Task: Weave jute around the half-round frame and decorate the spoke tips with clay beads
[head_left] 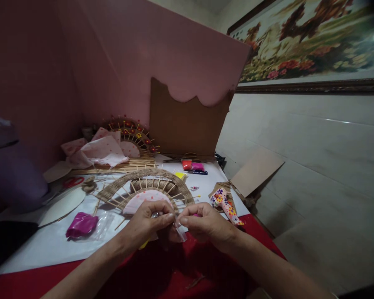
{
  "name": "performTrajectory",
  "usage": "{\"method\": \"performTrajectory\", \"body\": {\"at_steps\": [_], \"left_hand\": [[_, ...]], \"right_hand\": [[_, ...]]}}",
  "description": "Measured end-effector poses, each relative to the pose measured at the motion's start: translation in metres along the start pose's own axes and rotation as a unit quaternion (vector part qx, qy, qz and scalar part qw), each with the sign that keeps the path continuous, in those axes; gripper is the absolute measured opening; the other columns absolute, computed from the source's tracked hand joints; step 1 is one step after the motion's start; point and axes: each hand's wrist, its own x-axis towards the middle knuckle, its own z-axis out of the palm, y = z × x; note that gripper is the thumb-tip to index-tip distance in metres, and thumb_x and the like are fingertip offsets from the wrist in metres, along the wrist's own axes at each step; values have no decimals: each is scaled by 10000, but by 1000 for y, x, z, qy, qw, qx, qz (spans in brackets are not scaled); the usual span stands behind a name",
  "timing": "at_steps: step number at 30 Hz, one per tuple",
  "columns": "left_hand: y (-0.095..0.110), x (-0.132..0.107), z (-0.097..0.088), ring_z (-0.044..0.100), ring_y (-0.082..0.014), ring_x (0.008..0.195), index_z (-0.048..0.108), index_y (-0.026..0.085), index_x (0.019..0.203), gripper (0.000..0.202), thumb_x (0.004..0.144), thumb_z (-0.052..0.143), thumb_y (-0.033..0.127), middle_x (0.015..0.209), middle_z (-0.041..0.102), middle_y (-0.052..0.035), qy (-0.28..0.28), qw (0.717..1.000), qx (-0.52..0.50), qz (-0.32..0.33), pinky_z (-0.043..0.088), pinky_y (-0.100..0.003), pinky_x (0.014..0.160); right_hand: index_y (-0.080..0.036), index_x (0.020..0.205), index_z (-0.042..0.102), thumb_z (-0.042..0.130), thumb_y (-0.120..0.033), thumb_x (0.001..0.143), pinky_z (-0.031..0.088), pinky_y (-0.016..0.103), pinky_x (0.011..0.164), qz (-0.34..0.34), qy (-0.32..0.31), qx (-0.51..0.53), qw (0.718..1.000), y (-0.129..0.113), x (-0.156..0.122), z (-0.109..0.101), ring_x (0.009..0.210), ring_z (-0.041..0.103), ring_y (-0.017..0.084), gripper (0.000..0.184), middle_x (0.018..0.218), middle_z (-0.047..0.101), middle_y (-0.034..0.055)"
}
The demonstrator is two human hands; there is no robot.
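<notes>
Close together over the table's front edge, my left hand [156, 216] and my right hand [205, 222] pinch a small clear plastic bag [181, 233] between them. A bit of magenta [197, 215] shows by the right fingers; most of it is hidden. Just beyond stands a half-round fan frame [118, 189] of woven twine with thin sticks and a pink dotted centre [146, 198]. A roll of twine [156, 185] lies behind its sticks. A magenta clay-like lump [82, 225] sits left of my hands, on a clear bag [104, 224].
A flower-patterned glue gun [226, 204] rests at the right on cardboard. Red and magenta packets [191, 165], scissors [188, 156] and a bundle of sticks [112, 166] lie farther back. Behind them stand a decorated fan [134, 133] and a brown cardboard sheet [187, 124]. A dark object [11, 241] occupies the left.
</notes>
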Motion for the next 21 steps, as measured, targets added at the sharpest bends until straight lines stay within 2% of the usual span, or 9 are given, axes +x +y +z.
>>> {"method": "performTrajectory", "body": {"at_steps": [6,9,13,15,18,21], "left_hand": [[-1,-1,1,613,-191,461,542,139,669,273,763,594,389,569,662,-74,18,1000,19,3,473,-312,473],[-2,-1,1,613,-194,484,545,146,685,277,771,580,407,581,663,-73,17,999,34,3,473,-315,485],[-3,-1,3,561,-145,500,563,155,676,254,795,566,380,575,601,-14,52,990,123,44,437,-268,504],[-3,-1,3,536,-134,554,569,159,651,256,809,557,359,610,573,-5,76,974,194,84,418,-258,545],[-2,-1,5,517,-148,663,569,165,638,250,825,545,330,674,565,-16,84,950,265,141,402,-266,627],[1,-2,5,505,-153,683,556,172,637,246,838,531,311,674,552,-15,71,946,276,157,393,-269,649]], "right_hand": [[-140,748,631,646,-309,723,130,196,370,-7,-1,-6,1000,4,-1,-3,358,196,30,172,411,346,-110],[-135,748,656,629,-270,728,183,188,390,-25,34,-79,996,0,-4,0,378,246,36,138,429,379,-96],[-140,728,692,585,-141,726,380,218,554,-97,92,-234,963,-5,-8,5,543,479,86,107,587,582,-16],[-150,743,695,546,-111,738,420,249,654,-129,105,-291,942,-6,-10,7,664,554,125,154,696,649,19],[-159,741,678,495,-126,777,426,249,665,-154,99,-341,922,-7,-13,11,696,572,134,190,717,656,20],[-155,693,649,488,-139,790,407,226,609,-154,78,-359,917,-11,-16,12,625,536,111,189,650,623,-2]]}}
